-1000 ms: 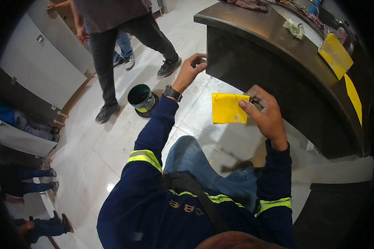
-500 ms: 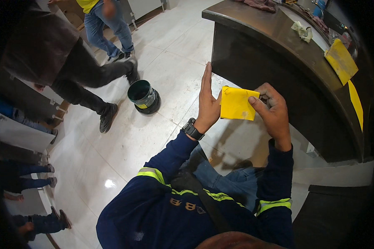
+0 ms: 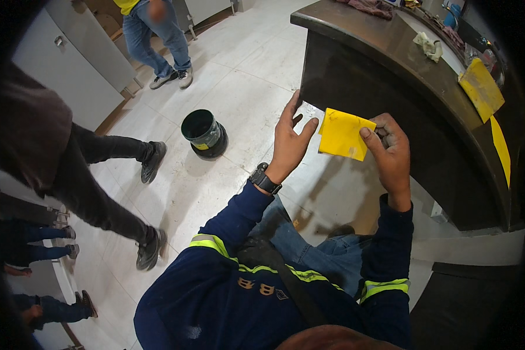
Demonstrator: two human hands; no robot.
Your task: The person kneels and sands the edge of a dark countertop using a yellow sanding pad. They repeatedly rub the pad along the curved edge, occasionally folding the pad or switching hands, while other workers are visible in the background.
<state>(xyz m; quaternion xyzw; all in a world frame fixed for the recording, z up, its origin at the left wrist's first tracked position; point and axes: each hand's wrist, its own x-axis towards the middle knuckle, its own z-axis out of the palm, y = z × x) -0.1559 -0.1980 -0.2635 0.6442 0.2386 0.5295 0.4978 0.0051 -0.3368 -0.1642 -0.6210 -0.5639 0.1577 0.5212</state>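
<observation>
A folded piece of yellow sandpaper (image 3: 345, 134) with grey smudges is pinched at its right edge by my right hand (image 3: 389, 149), thumb on top and fingers curled behind. To its left, my left hand (image 3: 293, 139) is open, thumb and fingers apart and holding nothing. A small gap separates its thumb from the sandpaper. The left fingertips are close to the near corner of the dark curved counter (image 3: 361, 76); I cannot tell whether they touch it.
A dark bucket (image 3: 204, 133) stands on the pale tiled floor (image 3: 239, 116). More yellow sandpaper (image 3: 482, 90) and a crumpled rag (image 3: 429, 46) lie on the counter. A person in dark clothes (image 3: 99, 186) is at the left, another in jeans (image 3: 157, 38) farther back.
My left hand has come away from the sandpaper, its thumb now spread. The sandpaper has moved slightly right and tilted in my right hand. The person in dark clothes has stepped nearer at the left.
</observation>
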